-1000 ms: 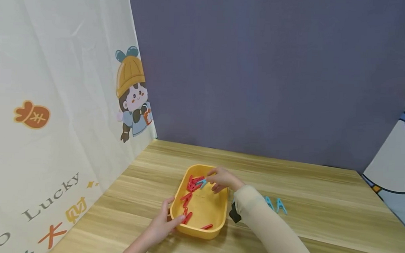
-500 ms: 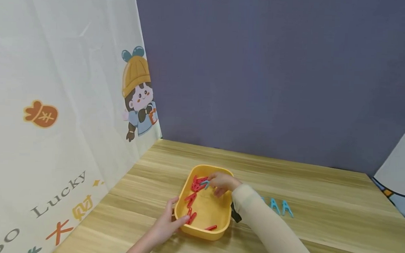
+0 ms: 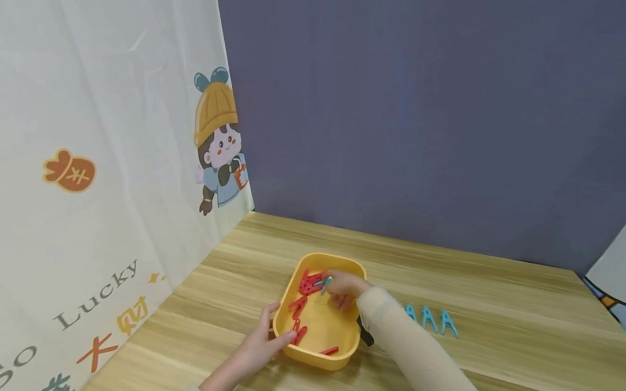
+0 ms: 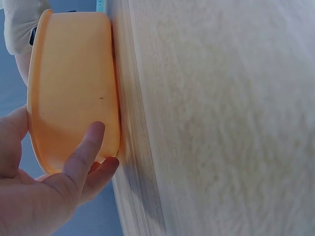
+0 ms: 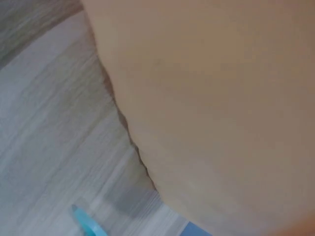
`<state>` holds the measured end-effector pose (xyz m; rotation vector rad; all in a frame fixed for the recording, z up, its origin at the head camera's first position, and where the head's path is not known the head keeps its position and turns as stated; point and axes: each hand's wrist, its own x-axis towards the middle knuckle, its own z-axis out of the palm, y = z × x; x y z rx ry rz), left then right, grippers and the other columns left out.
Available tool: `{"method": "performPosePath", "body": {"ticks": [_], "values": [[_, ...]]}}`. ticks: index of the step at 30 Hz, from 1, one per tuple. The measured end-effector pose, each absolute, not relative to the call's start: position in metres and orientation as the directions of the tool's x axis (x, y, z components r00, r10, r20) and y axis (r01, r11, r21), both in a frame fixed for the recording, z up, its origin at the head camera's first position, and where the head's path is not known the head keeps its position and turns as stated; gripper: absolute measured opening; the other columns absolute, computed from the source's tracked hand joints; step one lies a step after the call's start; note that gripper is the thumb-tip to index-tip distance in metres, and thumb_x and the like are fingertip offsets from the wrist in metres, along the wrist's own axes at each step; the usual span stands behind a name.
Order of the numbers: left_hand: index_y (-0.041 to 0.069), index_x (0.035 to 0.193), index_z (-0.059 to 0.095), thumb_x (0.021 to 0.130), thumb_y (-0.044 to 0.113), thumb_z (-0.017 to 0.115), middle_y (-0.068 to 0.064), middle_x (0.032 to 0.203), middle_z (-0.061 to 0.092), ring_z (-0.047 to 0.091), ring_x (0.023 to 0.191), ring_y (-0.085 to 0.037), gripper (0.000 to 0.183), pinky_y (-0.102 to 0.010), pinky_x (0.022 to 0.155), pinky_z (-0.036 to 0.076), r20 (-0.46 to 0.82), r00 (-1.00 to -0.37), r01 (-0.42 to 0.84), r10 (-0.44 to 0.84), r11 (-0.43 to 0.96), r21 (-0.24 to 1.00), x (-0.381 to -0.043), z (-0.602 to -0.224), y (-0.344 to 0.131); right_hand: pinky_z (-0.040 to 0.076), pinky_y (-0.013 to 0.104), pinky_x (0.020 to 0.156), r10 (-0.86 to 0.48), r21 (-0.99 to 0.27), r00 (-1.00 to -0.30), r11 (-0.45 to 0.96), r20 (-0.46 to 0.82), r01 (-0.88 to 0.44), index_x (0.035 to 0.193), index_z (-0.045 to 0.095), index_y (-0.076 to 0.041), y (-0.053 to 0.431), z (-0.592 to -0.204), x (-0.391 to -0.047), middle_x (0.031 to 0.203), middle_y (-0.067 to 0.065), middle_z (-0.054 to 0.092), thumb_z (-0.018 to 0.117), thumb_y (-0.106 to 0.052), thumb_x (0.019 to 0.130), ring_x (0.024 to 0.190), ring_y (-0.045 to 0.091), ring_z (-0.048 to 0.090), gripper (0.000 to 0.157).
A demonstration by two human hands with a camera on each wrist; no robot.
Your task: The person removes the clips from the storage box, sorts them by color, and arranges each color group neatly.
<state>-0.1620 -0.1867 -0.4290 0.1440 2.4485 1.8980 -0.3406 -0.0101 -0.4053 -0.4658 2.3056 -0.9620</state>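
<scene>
A yellow plastic basket (image 3: 317, 359) stands on the wooden table. My left hand (image 3: 258, 346) grips its near left corner, thumb over the rim and fingers against the outer wall. In the left wrist view, those fingers (image 4: 86, 152) lie along the wall low near the table. Inside the basket, my right hand (image 3: 345, 286) pinches a blue clothespin (image 3: 326, 285) beside a cluster of red clothespins (image 3: 310, 283). More red clothespins (image 3: 299, 305) lie down the basket's left side, and one red clothespin (image 3: 330, 351) lies near the front wall.
Blue clothespins (image 3: 429, 319) lie in a row on the table right of the basket, partly behind the right sleeve (image 3: 408, 337). One blue clothespin (image 5: 88, 222) shows in the right wrist view. A printed white curtain (image 3: 138, 155) is at the left, a dark cloth (image 3: 398, 135) behind.
My right hand has moved slightly left and lower in the basket, its fingers drawing together at the blue clothespin. The left hand keeps its hold. The head view has shifted a little left.
</scene>
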Motion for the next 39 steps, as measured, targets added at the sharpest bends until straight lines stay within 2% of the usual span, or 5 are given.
{"method": "performPosePath", "body": {"ticks": [7, 19, 24, 32, 39], "values": [[-0.003, 0.141, 0.010, 0.091, 0.024, 0.060, -0.039, 0.125, 0.038, 0.054, 0.101, -0.039, 0.076, -0.038, 0.068, 0.054, 0.045, -0.993, 0.071, 0.108, 0.247, 0.966, -0.161, -0.428, -0.185, 0.053, 0.032, 0.052, -0.537, -0.727, -0.765, 0.673, -0.355, -0.134, 0.096, 0.056, -0.006, -0.009, -0.406, -0.340, 0.063, 0.006, 0.046, 0.051, -0.010, 0.091, 0.050, 0.016, 0.048, 0.008], [-0.003, 0.140, 0.010, 0.091, 0.023, 0.060, -0.039, 0.124, 0.039, 0.054, 0.101, -0.040, 0.075, -0.039, 0.067, 0.054, 0.041, -0.995, 0.063, 0.094, 0.250, 0.966, -0.162, -0.429, -0.185, 0.053, 0.032, 0.048, -0.554, -0.721, -0.760, 0.672, -0.339, -0.168, 0.076, 0.052, -0.008, -0.008, -0.408, -0.331, 0.058, 0.006, 0.050, 0.067, -0.006, 0.083, 0.047, 0.016, 0.051, 0.016], [-0.004, 0.140, 0.011, 0.091, 0.022, 0.059, -0.038, 0.122, 0.041, 0.056, 0.098, -0.037, 0.074, -0.039, 0.065, 0.053, 0.044, -0.995, 0.065, 0.092, 0.249, 0.966, -0.162, -0.429, -0.184, 0.052, 0.030, 0.046, -0.594, -0.754, -0.734, 0.634, -0.329, -0.174, 0.074, 0.049, -0.008, -0.007, -0.408, -0.330, 0.059, 0.005, 0.052, 0.068, -0.007, 0.082, 0.047, 0.015, 0.052, 0.020], [-0.003, 0.139, 0.013, 0.090, 0.021, 0.061, -0.037, 0.121, 0.043, 0.058, 0.094, -0.034, 0.072, -0.037, 0.065, 0.054, 0.051, -0.996, 0.070, 0.076, 0.268, 0.961, -0.161, -0.429, -0.183, 0.051, 0.026, 0.050, -0.740, -0.913, -0.593, 0.407, -0.318, -0.017, 0.078, 0.045, -0.007, -0.004, -0.404, -0.330, 0.065, 0.009, 0.055, 0.061, -0.002, 0.084, 0.056, 0.018, 0.056, 0.018], [-0.003, 0.140, 0.011, 0.091, 0.021, 0.059, -0.038, 0.122, 0.041, 0.056, 0.098, -0.037, 0.073, -0.039, 0.067, 0.054, 0.047, -0.995, 0.068, 0.092, 0.236, 0.969, -0.161, -0.428, -0.184, 0.055, 0.034, 0.065, -0.789, -0.958, -0.551, 0.279, -0.270, 0.070, 0.097, 0.042, -0.001, 0.003, -0.395, -0.330, 0.080, 0.016, 0.063, 0.059, 0.000, 0.081, 0.068, 0.023, 0.064, 0.024]]}}
